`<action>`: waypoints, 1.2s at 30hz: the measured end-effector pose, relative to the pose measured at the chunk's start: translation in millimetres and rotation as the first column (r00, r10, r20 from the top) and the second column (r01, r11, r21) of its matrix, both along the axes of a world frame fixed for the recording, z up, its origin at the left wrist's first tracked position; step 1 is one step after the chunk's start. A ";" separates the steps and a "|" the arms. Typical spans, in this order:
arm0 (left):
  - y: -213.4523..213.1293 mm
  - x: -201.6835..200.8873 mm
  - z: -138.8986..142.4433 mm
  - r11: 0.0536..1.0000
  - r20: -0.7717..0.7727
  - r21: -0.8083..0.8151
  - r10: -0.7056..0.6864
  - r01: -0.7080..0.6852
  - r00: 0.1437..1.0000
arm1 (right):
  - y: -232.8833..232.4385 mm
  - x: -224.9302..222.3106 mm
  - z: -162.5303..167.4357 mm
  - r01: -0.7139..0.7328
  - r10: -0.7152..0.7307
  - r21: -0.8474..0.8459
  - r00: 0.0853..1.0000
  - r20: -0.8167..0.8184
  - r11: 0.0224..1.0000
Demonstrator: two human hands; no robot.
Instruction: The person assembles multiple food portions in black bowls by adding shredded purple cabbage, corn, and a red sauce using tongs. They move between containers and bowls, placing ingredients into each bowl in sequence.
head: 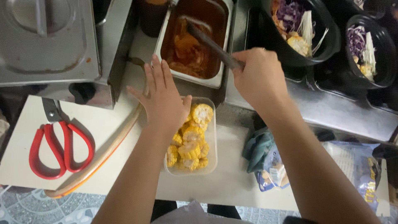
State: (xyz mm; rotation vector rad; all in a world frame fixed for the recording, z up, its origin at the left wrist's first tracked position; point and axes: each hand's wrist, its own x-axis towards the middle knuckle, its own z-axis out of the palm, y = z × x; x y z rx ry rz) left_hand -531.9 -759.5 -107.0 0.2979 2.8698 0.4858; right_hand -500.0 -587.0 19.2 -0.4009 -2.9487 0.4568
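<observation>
From the head camera, the right hand [259, 79] is clenched around the near end of dark metal tongs [209, 43], fingers wrapped over the handle. The tongs are long, slim and dark, their long axis running from the fist up and left, tips dipped into the steel tray [219, 79] of reddish-orange sauce. The left hand [163, 99] lies flat, fingers spread and released, over the clear tub [212, 143] of yellow corn pieces just below that tray — red-handled scissors [58, 147] lie well left of it.
</observation>
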 end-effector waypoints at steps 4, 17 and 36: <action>-0.7 4.0 -6.5 1.000 -0.076 0.007 -0.004 0.005 0.997 | 0.6 4.7 2.7 -0.052 0.053 0.039 0.998 -0.042 0.998; -1.9 5.1 -9.9 0.999 -0.073 0.032 -0.017 0.019 0.997 | 3.9 22.1 -9.3 -0.033 0.030 -0.072 0.999 -0.043 0.997; -0.5 -0.2 2.1 0.998 0.066 -0.055 -0.011 0.015 0.998 | 9.6 53.7 1.9 0.011 -0.052 -0.244 0.985 -0.164 0.970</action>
